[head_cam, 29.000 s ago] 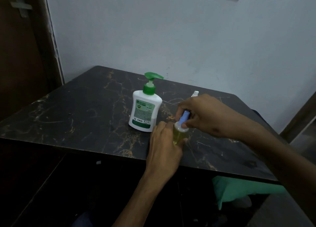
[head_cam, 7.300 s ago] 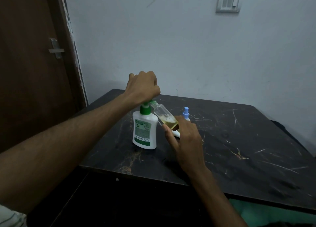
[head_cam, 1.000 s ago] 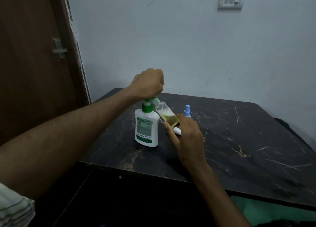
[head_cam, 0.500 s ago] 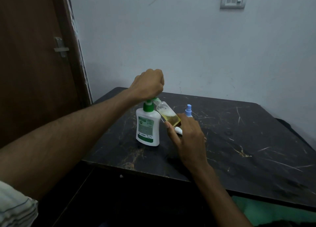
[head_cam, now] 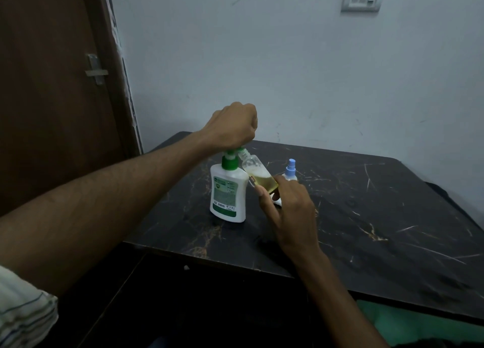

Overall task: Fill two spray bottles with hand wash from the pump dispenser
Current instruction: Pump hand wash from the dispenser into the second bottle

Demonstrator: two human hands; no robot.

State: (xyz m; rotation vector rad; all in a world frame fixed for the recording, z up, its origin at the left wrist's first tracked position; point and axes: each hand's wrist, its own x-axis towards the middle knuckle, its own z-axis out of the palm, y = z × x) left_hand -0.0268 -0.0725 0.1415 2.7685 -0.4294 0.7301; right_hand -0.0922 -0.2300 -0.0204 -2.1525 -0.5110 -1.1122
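table (head_cam: 366, 216): It is dark with gold cracks, and all the things stand on it.
pump dispenser (head_cam: 228, 193): The white soap bottle with the green top stands upright near the table's front left part.
left hand (head_cam: 231, 127): It is on top of the green pump, made into a fist. The fingers are curled tight and push the pump head down. I cannot see if they wrap around it.
right hand (head_cam: 288, 206): Its fingers pinch the bottom of the open bottle and hold it tilted.
open spray bottle (head_cam: 258, 173): It is clear, with yellow soap in the low end. Its mouth touches the pump spout.
blue-capped spray bottle (head_cam: 290, 169): It stands behind the right hand, cap on, so it looks done.
step: I think this is filling the second bottle, and it is only partly full.
next move: Keep the mouth right under the spout and pump slowly, or soap may spill.
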